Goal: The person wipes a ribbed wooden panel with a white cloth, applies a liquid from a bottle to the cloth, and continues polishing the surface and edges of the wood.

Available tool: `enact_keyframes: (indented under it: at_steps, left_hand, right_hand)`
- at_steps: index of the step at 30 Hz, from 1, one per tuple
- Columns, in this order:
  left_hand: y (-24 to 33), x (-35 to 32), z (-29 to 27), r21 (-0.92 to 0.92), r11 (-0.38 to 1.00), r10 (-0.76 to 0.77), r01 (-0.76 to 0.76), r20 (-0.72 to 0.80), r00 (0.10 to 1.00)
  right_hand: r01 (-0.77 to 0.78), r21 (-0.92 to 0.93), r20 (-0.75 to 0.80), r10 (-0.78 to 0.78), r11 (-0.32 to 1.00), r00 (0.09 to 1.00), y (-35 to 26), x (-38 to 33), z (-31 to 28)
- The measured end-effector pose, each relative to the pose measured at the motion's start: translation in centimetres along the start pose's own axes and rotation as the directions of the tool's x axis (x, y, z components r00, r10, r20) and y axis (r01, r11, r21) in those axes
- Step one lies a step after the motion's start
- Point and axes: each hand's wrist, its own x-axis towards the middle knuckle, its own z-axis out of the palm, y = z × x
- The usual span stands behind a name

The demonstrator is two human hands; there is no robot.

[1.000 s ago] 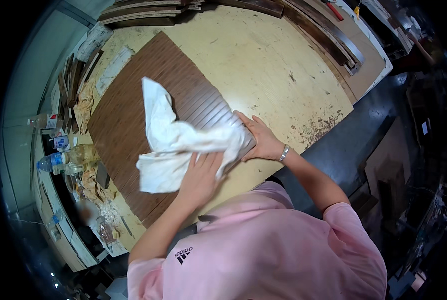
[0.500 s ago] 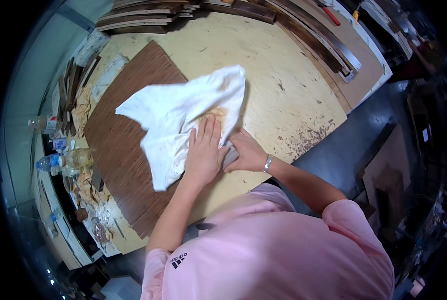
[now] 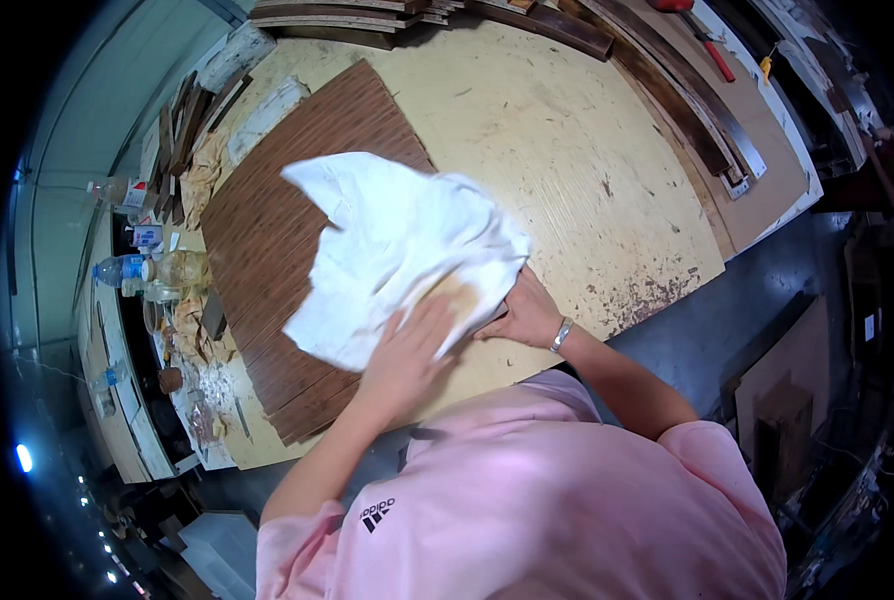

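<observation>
A rumpled white cloth (image 3: pixel 387 240) with a brown-yellow stain lies spread over a brown ribbed panel (image 3: pixel 277 250) and the pale tabletop beside it. My left hand (image 3: pixel 407 360) presses on the cloth's near part by the stain, fingers close together and a little blurred, gripping it. To its right, my right hand (image 3: pixel 529 315), with a metal band at the wrist, is closed at the cloth's edge round a thin dark piece (image 3: pixel 489 324). Most of that piece is under the cloth, so its kind is hidden.
Curved dark wooden strips (image 3: pixel 667 75) lie along the far right of the pale table (image 3: pixel 567 180), with more stacked at the back (image 3: pixel 342 22). A red-handled tool (image 3: pixel 719 60) is beyond them. Plastic bottles (image 3: pixel 179 268), crumpled tan paper and wood scraps crowd the left side.
My left hand has slid toward me, dragging the stained part of the cloth with it. The cloth's raised far corner has dropped. The grey-brown piece between my hands is now mostly covered. The view has shifted slightly.
</observation>
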Motion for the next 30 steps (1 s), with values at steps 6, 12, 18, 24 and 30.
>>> enact_keyframes:
  at_steps: [6, 12, 18, 24, 30]
  left_hand:
    - [2.5, 4.2, 1.8, -0.029, 0.992, 0.116, -0.124, -0.182, 0.976]
    - [0.7, -3.1, 2.0, 0.004, 1.0, -0.008, 0.009, -0.143, 0.99]
    - [3.6, 3.9, 1.6, 0.006, 0.986, 0.161, -0.166, -0.266, 0.951]
    - [1.0, -1.0, 3.3, 0.075, 0.993, 0.113, -0.096, -0.273, 0.955]
    - [3.7, 4.4, 1.7, 0.032, 0.977, 0.213, -0.211, -0.232, 0.949]
  right_hand:
    - [-0.068, 0.012, 0.069, 0.067, 0.998, 0.995, 0.7, -0.5, 1.3]
    - [-0.003, -0.028, 0.057, 0.005, 1.0, 0.998, 0.4, 0.2, 0.2]
    - [0.152, -0.199, -0.009, -0.157, 0.968, 0.988, 2.4, -2.0, 2.5]
    - [0.049, -0.031, -0.023, -0.05, 0.998, 0.998, 2.5, -1.3, 2.9]
    - [0.16, -0.188, 0.001, -0.163, 0.969, 0.987, 4.3, -2.2, 3.7]
